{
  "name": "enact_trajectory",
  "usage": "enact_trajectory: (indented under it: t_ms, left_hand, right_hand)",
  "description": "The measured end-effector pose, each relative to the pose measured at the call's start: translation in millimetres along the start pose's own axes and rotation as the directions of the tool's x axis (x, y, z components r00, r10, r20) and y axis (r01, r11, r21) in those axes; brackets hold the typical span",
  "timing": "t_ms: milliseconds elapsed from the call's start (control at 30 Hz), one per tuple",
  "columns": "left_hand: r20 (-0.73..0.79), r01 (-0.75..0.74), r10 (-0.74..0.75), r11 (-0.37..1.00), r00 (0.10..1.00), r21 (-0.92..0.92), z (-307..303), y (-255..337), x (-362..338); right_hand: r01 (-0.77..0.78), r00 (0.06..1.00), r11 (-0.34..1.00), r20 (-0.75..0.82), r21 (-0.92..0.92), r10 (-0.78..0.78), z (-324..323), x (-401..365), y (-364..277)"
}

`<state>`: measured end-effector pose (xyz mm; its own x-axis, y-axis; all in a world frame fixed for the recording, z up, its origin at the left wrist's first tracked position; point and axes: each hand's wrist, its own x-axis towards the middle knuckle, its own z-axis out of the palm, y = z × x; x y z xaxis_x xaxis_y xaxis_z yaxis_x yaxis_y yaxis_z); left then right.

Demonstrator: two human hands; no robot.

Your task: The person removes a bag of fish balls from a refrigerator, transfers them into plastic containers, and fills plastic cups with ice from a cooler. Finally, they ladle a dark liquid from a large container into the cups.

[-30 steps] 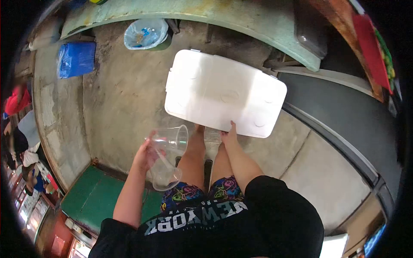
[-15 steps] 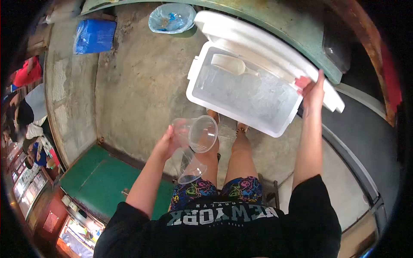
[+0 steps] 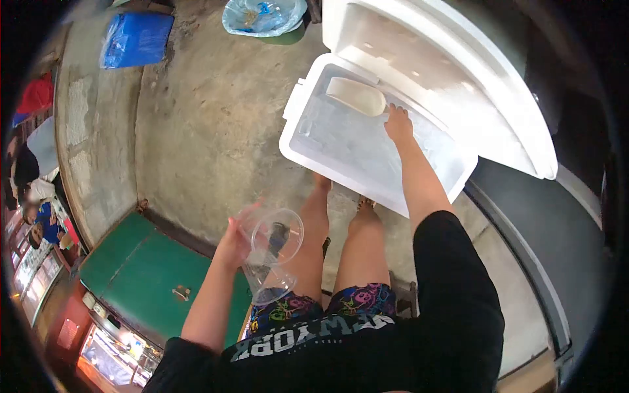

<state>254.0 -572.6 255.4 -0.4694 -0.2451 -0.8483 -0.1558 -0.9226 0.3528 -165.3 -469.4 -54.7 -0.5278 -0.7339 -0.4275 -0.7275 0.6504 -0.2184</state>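
My left hand (image 3: pixel 237 243) is wrapped round two clear plastic cups (image 3: pixel 278 237), their mouths facing different ways over my lap. Inside the white cooler (image 3: pixel 303 160) lies ice (image 3: pixel 347 141) with a white scoop (image 3: pixel 357 97) on top of it. My right hand (image 3: pixel 398 123) reaches into the cooler, its fingers at the scoop's handle end, which they largely hide. Beyond the cooler, its white lid (image 3: pixel 452 78) stands raised along the far side.
A lined bin (image 3: pixel 265 18) stands at the top, and a blue plastic-wrapped bundle (image 3: pixel 137 40) is at the upper left. A green cabinet (image 3: pixel 141 278) sits at the lower left. Several people appear at the far left edge.
The lid has swung further up. My right hand has left its edge and moved left to the scoop's handle. My left hand and the cups have shifted slightly down and left.
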Motion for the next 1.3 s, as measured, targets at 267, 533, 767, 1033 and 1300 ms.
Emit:
enact_trajectory:
  t_ms: [267, 533, 767, 1033, 1300]
  left_hand:
    - [-0.152, 0.031, -0.027, 0.999, 0.988, 0.026, -7.3, 0.1, -0.2]
    - [-0.109, 0.028, -0.026, 0.999, 0.994, 0.020, -2.4, 15.7, 9.9]
    - [-0.180, 0.035, -0.028, 0.999, 0.983, 0.036, -18.2, 14.7, 15.5]
    - [-0.195, 0.045, -0.031, 0.997, 0.980, 0.067, -22.7, 9.7, 26.8]
    - [-0.149, 0.058, -0.025, 0.974, 0.988, 0.219, 1.9, 19.0, 57.0]
  right_hand:
    - [0.056, 0.998, 0.997, -0.043, 0.057, -0.053, -17.2, -28.7, -19.1]
    - [-0.023, 0.951, 0.997, 0.305, -0.067, 0.042, -86.3, -157.6, -8.1]
    - [-0.260, 0.937, 0.954, 0.278, 0.152, 0.211, -2.1, -89.2, -83.8]
    - [-0.090, 0.976, 0.975, 0.214, 0.203, 0.045, 34.9, -49.8, -63.4]
    - [-0.149, 0.983, 0.938, 0.153, 0.314, 0.104, 15.5, -69.5, -39.2]
